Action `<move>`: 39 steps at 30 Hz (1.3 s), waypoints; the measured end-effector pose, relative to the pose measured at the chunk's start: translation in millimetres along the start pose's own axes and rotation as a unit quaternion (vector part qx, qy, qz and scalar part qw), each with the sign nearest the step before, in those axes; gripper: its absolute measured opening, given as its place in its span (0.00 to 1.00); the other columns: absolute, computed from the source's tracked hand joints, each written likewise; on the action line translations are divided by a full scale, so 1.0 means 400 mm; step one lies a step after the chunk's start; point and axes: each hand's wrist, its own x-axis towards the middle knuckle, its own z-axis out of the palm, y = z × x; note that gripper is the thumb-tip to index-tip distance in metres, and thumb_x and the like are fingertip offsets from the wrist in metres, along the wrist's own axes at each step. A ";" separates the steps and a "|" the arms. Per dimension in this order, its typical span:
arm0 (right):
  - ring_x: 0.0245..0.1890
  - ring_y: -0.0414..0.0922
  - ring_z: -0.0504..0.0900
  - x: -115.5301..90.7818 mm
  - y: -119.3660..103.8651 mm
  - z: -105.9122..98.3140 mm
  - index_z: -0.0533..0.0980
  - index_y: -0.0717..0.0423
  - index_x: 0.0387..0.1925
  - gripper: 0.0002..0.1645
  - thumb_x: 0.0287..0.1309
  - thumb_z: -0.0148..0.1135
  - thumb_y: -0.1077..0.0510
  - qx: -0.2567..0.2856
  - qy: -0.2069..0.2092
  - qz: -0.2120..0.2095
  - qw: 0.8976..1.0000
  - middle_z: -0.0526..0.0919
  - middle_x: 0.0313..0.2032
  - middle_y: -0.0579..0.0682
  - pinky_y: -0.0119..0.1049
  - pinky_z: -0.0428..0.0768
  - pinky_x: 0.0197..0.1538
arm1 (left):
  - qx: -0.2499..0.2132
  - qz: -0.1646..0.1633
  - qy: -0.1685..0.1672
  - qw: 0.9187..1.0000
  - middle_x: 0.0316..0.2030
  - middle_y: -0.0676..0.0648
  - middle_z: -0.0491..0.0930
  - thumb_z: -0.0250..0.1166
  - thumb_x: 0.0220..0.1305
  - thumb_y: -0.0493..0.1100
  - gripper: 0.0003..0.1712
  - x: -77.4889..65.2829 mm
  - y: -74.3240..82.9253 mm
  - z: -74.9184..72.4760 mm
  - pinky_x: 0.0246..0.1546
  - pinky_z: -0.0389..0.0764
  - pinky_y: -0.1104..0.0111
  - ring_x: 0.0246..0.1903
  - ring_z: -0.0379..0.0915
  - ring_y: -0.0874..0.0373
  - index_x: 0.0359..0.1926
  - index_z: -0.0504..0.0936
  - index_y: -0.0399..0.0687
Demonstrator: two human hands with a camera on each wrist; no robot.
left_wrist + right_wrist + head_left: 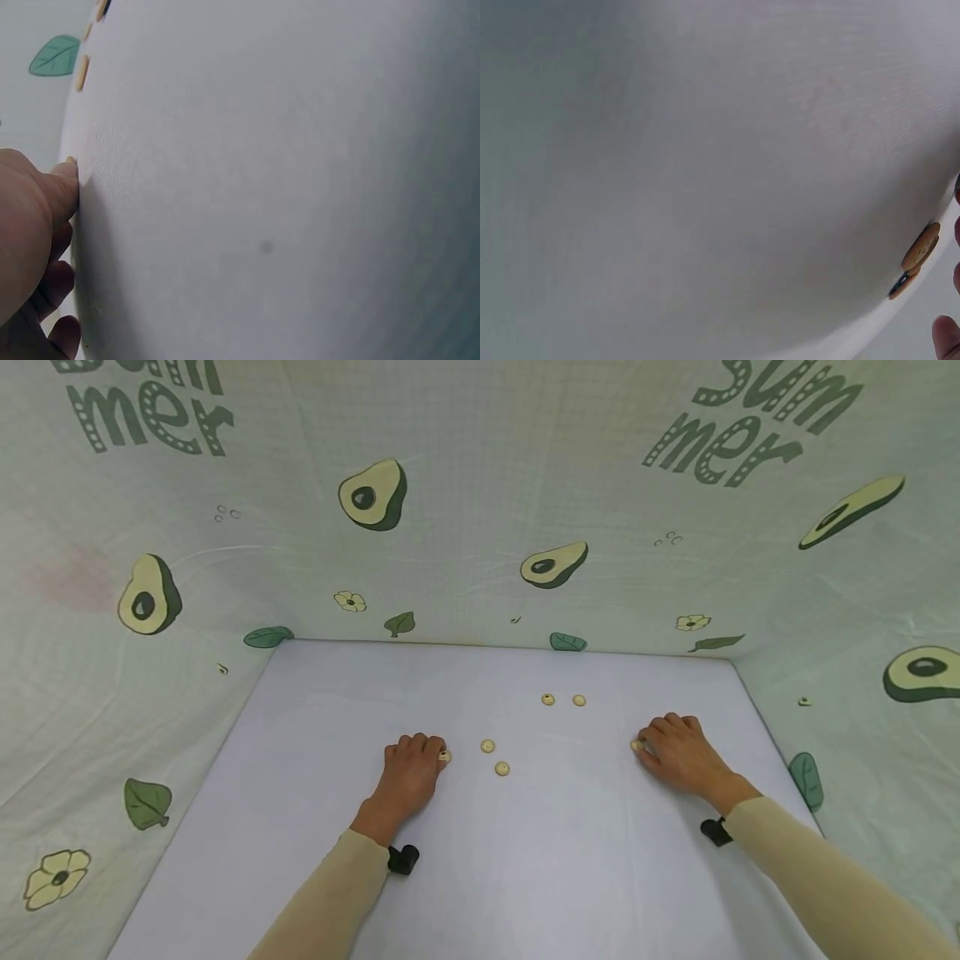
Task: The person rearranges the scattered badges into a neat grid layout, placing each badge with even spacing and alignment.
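A pale, softly creased cloth (465, 435) rises behind and beside the work, printed with pear-shaped avocado halves, veined leaves, flowers and rounded, dotted lettering. It meets a smooth, matte white tabletop (570, 860) with straight edges. Two plain beige sleeves (817, 877) reach across it, snug and lightly rounded. The left hand (408, 775) has its fingers bent, thumb and forefinger pinching a flat, round tan disc (445, 757) just above or on the tabletop; which, I cannot tell. The right hand (681, 756), well apart, curls likewise, thumb and forefinger tips gripping another disc (637, 745) at its rim. At each wrist sits a small, dark, blocky device (403, 859). Between the hands lie four more thin, button-like discs (487, 746), two near the left hand and two farther back, side by side, one with a dark centre.
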 end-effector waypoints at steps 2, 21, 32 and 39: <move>0.48 0.55 0.77 0.002 -0.001 -0.001 0.84 0.57 0.47 0.13 0.71 0.66 0.52 0.006 -0.002 0.000 1.000 0.85 0.45 0.54 0.60 0.70 0.55 | -0.002 -0.003 -0.002 1.000 0.44 0.45 0.78 0.66 0.76 0.45 0.12 -0.001 0.001 -0.002 0.51 0.73 0.47 0.45 0.70 0.47 0.53 0.78 0.47; 0.45 0.55 0.77 0.033 -0.002 -0.018 0.84 0.57 0.44 0.14 0.66 0.71 0.51 0.094 -0.049 0.054 0.993 0.86 0.42 0.53 0.65 0.68 0.55 | 0.010 -0.007 0.003 1.000 0.43 0.46 0.77 0.66 0.76 0.46 0.12 0.000 -0.002 0.002 0.50 0.73 0.49 0.44 0.70 0.48 0.53 0.78 0.48; 0.45 0.56 0.75 0.095 -0.029 -0.019 0.81 0.60 0.42 0.15 0.61 0.68 0.52 0.009 0.016 0.013 1.000 0.82 0.42 0.56 0.62 0.69 0.58 | 0.010 -0.005 0.000 1.000 0.42 0.46 0.77 0.66 0.76 0.46 0.11 0.000 0.000 0.002 0.50 0.73 0.49 0.43 0.69 0.48 0.52 0.78 0.48; 0.45 0.55 0.74 0.157 -0.067 -0.029 0.80 0.58 0.41 0.14 0.61 0.69 0.52 -0.003 0.018 -0.001 1.000 0.82 0.41 0.55 0.60 0.68 0.59 | 0.005 -0.001 0.005 1.000 0.43 0.46 0.77 0.66 0.76 0.46 0.11 0.000 -0.002 0.008 0.49 0.72 0.49 0.43 0.68 0.49 0.52 0.78 0.48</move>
